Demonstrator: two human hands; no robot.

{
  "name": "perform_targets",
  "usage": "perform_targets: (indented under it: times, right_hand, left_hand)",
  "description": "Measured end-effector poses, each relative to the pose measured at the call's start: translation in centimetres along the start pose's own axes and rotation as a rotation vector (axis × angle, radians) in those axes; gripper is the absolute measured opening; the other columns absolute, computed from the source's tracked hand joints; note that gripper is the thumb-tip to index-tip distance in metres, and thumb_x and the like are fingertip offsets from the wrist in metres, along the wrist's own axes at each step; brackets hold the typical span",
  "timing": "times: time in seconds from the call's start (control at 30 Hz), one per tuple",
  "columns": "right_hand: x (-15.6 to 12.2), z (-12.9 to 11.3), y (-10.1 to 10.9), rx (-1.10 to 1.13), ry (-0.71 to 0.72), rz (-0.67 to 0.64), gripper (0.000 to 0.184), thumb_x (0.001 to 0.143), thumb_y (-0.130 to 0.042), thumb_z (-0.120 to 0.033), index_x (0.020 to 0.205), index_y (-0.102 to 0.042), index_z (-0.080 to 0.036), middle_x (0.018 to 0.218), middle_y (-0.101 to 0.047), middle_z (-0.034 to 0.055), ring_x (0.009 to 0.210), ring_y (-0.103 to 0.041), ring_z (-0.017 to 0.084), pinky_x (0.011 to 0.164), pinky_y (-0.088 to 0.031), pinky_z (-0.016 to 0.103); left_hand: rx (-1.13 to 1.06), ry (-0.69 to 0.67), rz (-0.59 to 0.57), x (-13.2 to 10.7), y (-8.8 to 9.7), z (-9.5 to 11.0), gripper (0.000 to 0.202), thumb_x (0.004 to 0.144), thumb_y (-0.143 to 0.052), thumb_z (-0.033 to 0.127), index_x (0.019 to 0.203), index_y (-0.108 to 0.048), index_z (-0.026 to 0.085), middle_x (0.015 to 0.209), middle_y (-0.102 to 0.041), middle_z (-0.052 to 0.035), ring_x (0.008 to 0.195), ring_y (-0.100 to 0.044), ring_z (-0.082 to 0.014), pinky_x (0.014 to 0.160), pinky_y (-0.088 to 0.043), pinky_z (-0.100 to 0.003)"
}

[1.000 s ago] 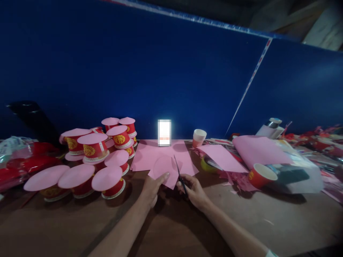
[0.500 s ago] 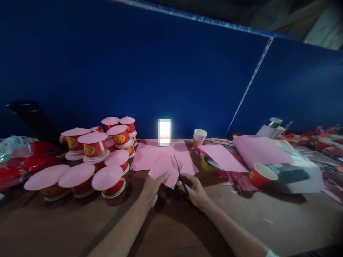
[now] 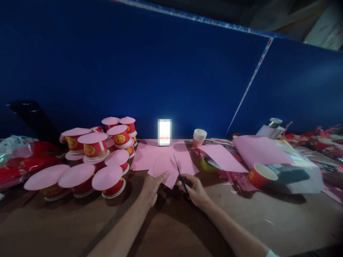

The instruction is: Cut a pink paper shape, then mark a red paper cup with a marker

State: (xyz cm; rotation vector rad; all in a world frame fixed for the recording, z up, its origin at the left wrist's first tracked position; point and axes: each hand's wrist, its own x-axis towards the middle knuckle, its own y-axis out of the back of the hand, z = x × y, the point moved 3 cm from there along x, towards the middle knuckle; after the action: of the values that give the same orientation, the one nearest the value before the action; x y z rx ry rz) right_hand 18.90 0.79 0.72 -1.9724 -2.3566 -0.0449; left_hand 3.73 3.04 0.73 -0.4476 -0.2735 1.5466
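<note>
My left hand (image 3: 154,187) is closed on a sheet of pink paper (image 3: 164,171), its thumb pressed on top near the lower edge. A faint round outline shows on that sheet. In my right hand (image 3: 195,190) is a pair of dark scissors (image 3: 182,180), the blades pointing up and away at the paper's right edge. Whether the blades are parted is hard to make out. Behind the held sheet lies a stack of pink paper (image 3: 142,155) on the table.
Several red paper cups with pink cone tops (image 3: 108,178) stand at left, some stacked. To the right are a red cup (image 3: 262,176) on its side, a white cup (image 3: 199,137), pink sheets (image 3: 261,151), paper scraps (image 3: 242,181) and a yellow tape roll (image 3: 209,164). A blue partition (image 3: 166,71) rises behind.
The held pink paper has shifted and tilted very slightly, and the scissors' tip has moved a little to the left. Both hands stay almost where they were.
</note>
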Motion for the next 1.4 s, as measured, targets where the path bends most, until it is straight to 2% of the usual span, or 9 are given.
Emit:
perform_targets:
  times: [0.27, 0.53, 0.77, 0.93, 1.1, 1.27, 1.4]
  right_hand:
    - [0.05, 0.06, 0.01, -0.015, 0.001, 0.013, 0.029, 0.068, -0.069, -0.035, 0.088, -0.065, -0.015, 0.053, -0.047, -0.0047, 0.045, -0.039, 0.006, 0.038, -0.029, 0.017]
    - [0.05, 0.51, 0.09, -0.013, -0.035, 0.016, 0.028, 0.070, -0.068, -0.035, 0.089, -0.064, -0.015, 0.053, -0.048, -0.0051, 0.042, -0.037, 0.005, 0.037, -0.027, 0.017]
    - [0.07, 0.18, 0.04, -0.008, -0.007, 0.012, 0.027, 0.069, -0.069, -0.032, 0.088, -0.064, -0.014, 0.055, -0.048, -0.0042, 0.047, -0.041, 0.006, 0.041, -0.030, 0.017]
    - [0.06, 0.13, 0.05, -0.003, -0.025, 0.021, 0.031, 0.068, -0.069, -0.036, 0.089, -0.064, -0.014, 0.056, -0.050, -0.0038, 0.047, -0.042, 0.007, 0.039, -0.028, 0.017]
    - [0.13, 0.08, 0.11, 0.005, 0.013, -0.009, 0.027, 0.070, -0.069, -0.032, 0.087, -0.064, -0.013, 0.053, -0.047, -0.0053, 0.046, -0.039, 0.006, 0.041, -0.029, 0.017]
    - [0.06, -0.04, 0.24, -0.031, -0.004, 0.005, 0.028, 0.070, -0.068, -0.033, 0.089, -0.065, -0.013, 0.052, -0.046, -0.0055, 0.045, -0.039, 0.006, 0.039, -0.027, 0.017]
    - [-0.05, -0.33, 0.27, -0.062, -0.007, 0.014, 0.027, 0.071, -0.067, -0.034, 0.089, -0.065, -0.014, 0.055, -0.049, -0.0043, 0.046, -0.040, 0.006, 0.040, -0.028, 0.017]
  left_hand:
    - [-0.024, -0.004, 0.003, 0.15, 0.12, -0.22, 0.055, 0.059, -0.076, 0.028, 0.108, -0.060, 0.012, 0.091, -0.070, -0.0109, 0.076, -0.066, -0.0208, 0.066, -0.053, -0.030]
    - [0.021, 0.025, 0.023, 0.20, 0.31, -0.23, 0.043, 0.058, -0.076, 0.031, 0.093, -0.065, 0.009, 0.084, -0.071, -0.0112, 0.069, -0.066, -0.0209, 0.060, -0.053, -0.030]
    - [0.021, -0.025, 0.014, 0.23, 0.30, -0.06, 0.051, 0.057, -0.077, 0.030, 0.102, -0.063, 0.010, 0.088, -0.070, -0.0114, 0.074, -0.065, -0.0206, 0.066, -0.052, -0.030]
    - [0.010, -0.023, 0.019, 0.04, 0.05, 0.23, 0.052, 0.053, -0.078, 0.030, 0.098, -0.064, 0.009, 0.087, -0.070, -0.0119, 0.075, -0.065, -0.0208, 0.069, -0.052, -0.030]
    - [0.020, -0.029, -0.001, 0.12, 0.12, 0.00, 0.046, 0.055, -0.077, 0.029, 0.094, -0.065, 0.008, 0.084, -0.071, -0.0108, 0.072, -0.065, -0.0197, 0.067, -0.053, -0.028]
    - [0.060, -0.014, 0.001, 0.25, 0.42, -0.28, 0.044, 0.058, -0.076, 0.032, 0.094, -0.065, 0.009, 0.080, -0.071, -0.0101, 0.062, -0.065, -0.0181, 0.059, -0.053, -0.028]
    - [0.029, -0.017, 0.003, 0.25, 0.31, 0.02, 0.047, 0.056, -0.077, 0.029, 0.096, -0.065, 0.009, 0.088, -0.071, -0.0124, 0.073, -0.066, -0.0204, 0.068, -0.053, -0.030]
